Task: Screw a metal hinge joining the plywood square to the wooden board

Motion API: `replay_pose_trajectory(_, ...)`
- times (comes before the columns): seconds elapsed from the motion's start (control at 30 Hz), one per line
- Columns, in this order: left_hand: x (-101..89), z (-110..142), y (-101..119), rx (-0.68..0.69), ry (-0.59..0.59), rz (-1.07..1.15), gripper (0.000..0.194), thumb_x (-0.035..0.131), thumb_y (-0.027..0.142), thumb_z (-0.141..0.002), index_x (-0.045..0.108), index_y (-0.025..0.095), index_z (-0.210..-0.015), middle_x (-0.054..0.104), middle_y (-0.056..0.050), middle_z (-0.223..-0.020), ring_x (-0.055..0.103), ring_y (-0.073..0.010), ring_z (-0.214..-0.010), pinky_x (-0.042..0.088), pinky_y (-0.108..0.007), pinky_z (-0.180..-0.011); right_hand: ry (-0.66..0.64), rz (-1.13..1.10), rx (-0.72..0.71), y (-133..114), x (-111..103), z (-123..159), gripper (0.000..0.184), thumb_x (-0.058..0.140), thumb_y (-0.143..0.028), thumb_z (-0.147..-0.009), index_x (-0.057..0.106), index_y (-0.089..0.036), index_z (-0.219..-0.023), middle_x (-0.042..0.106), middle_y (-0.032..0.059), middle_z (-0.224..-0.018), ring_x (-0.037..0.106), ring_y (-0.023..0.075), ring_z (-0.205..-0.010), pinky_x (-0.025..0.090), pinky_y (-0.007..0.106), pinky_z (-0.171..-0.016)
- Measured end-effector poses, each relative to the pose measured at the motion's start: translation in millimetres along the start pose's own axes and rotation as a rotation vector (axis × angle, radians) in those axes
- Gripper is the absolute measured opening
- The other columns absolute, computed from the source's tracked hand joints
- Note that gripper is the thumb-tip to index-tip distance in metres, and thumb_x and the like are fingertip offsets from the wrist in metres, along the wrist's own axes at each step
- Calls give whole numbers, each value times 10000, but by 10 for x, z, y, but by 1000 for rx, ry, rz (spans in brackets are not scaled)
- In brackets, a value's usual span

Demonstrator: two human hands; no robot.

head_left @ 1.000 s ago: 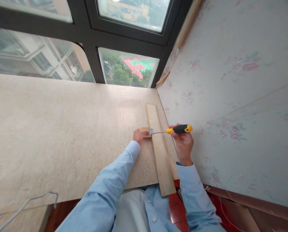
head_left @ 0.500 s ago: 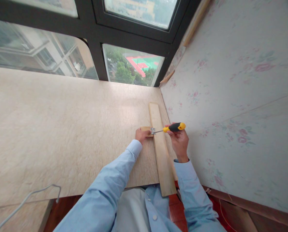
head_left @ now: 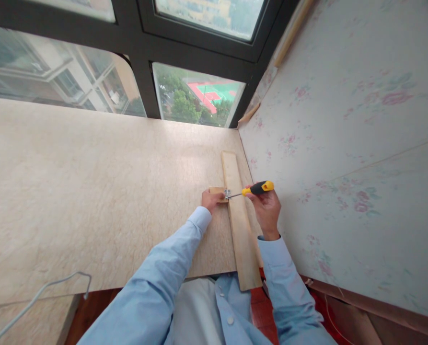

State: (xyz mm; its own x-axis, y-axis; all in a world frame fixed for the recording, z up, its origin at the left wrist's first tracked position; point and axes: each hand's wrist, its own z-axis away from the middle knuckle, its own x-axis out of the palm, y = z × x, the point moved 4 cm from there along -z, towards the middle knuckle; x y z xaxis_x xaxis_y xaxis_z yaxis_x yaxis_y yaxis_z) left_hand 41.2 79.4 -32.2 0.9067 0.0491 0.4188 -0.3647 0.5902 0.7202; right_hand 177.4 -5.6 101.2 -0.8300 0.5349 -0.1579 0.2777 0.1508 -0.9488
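Observation:
A long wooden board (head_left: 241, 230) lies on the countertop, its near end jutting past the front edge. Against its left side sits a short wood block (head_left: 217, 190), which my left hand (head_left: 210, 199) grips with fingers closed around it. A small metal hinge (head_left: 227, 193) spans the joint between block and board, close to my left fingertips. My right hand (head_left: 266, 208) holds a yellow and black screwdriver (head_left: 259, 188) by its handle. The shaft points left, and its tip meets the hinge; the screw under the tip is too small to make out.
The pale marbled countertop (head_left: 91, 191) stretches left beneath dark-framed windows (head_left: 199, 50). A floral-papered wall (head_left: 343, 143) rises close to my right hand. A grey cable (head_left: 48, 287) curves over the counter's front left edge.
The screwdriver's handle end has shifted slightly left and down with my right fingers. My left hand, the block and the board stay in place.

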Motion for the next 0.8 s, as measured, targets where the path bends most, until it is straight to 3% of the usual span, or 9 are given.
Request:
replay_pose_trajectory(0.17, 0, -6, 7, 5, -7, -17, 265, 763, 97, -530, 643, 158, -759, 702, -37, -777, 669, -195, -689, 546, -304, -612, 60, 231, -110, -80, 4, -64, 546, 833, -464, -629, 557, -210, -1026, 648, 38, -944, 636, 205, -881, 521, 376, -873)
replay_pose_trajectory(0.3, 8, -9, 8, 11, -4, -25, 245, 760, 103, -543, 652, 161, -755, 706, -26, -767, 674, -191, -693, 541, -291, -622, -42, 379, -160, -110, 90, -132, 496, 754, -543, -704, 553, -208, -1010, 611, 39, -955, 587, 216, -913, 478, 394, -892)
replay_pose_trajectory(0.5, 3, -9, -4, 15, 24, -22, 273, 770, 98, -527, 655, 149, -769, 709, -28, -756, 668, -185, -673, 542, -303, -626, -116, 120, -94, -53, 178, -153, 414, 733, -469, -766, 532, -228, -1037, 628, 52, -1044, 625, 211, -980, 498, 391, -894)
replay_pose_trajectory(0.6, -4, -20, -11, 13, 38, -30, 271, 773, 96, -531, 653, 152, -768, 709, -27, -753, 669, -181, -677, 538, -287, -612, -140, -62, -15, -65, 213, -126, 378, 736, -431, -777, 516, -240, -1018, 652, 32, -1004, 682, 193, -892, 545, 364, -825)
replay_pose_trajectory(0.8, -8, -31, -19, -2, 22, -15, 292, 768, 99, -529, 651, 140, -793, 705, -32, -761, 668, -178, -666, 534, -281, -593, -50, -200, -59, -219, 146, -151, 353, 717, -378, -813, 468, -261, -1035, 699, 2, -926, 704, 183, -866, 542, 381, -861)
